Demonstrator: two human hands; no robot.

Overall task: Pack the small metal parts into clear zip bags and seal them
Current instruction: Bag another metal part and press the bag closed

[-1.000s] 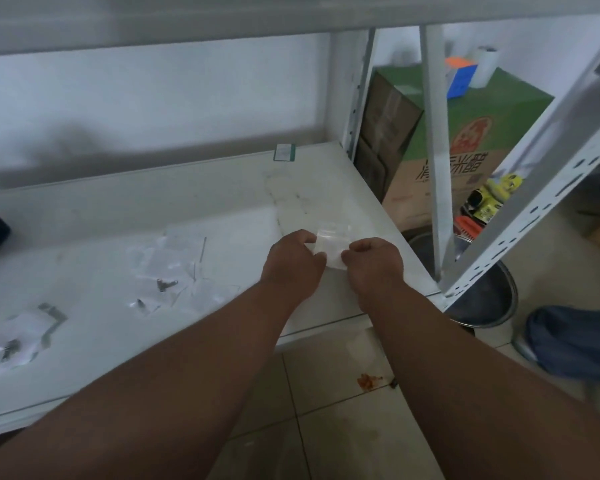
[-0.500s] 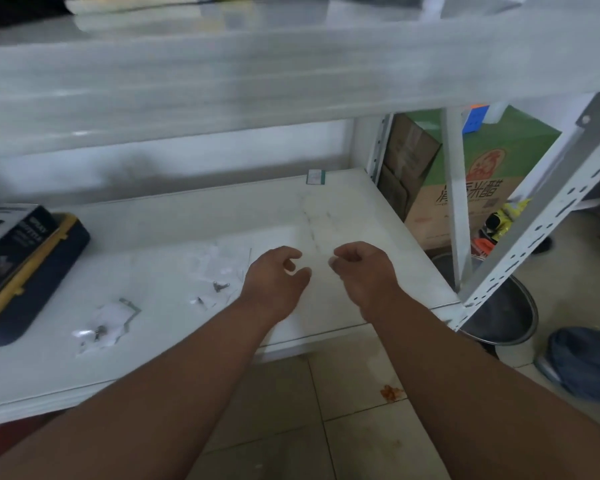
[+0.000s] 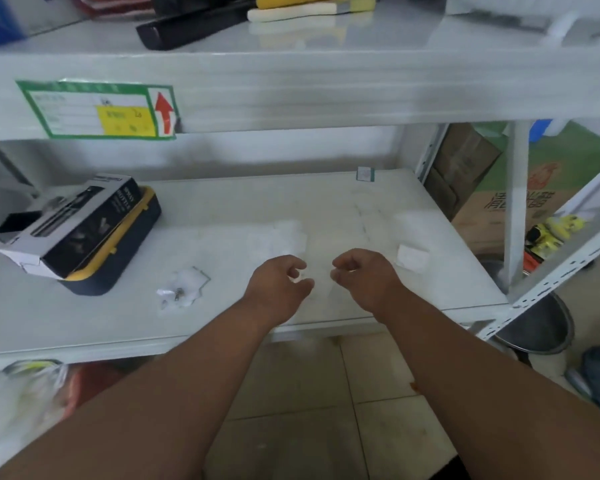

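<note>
Both my hands hover over the shelf (image 3: pixel 222 317) with loosely curled fingers and hold nothing: my left hand (image 3: pixel 279 284) and my right hand (image 3: pixel 361 278) are near each other but apart. To the right of my right hand lies a small clear bag (image 3: pixel 411 256); it is too blurred to tell if it is sealed. To the left of my left hand lies another bag (image 3: pixel 184 287) with a small metal part (image 3: pixel 178 293) inside. A blurred pale heap (image 3: pixel 278 237) lies beyond my hands, perhaps empty bags. I judge that some packing is done and more is left.
</note>
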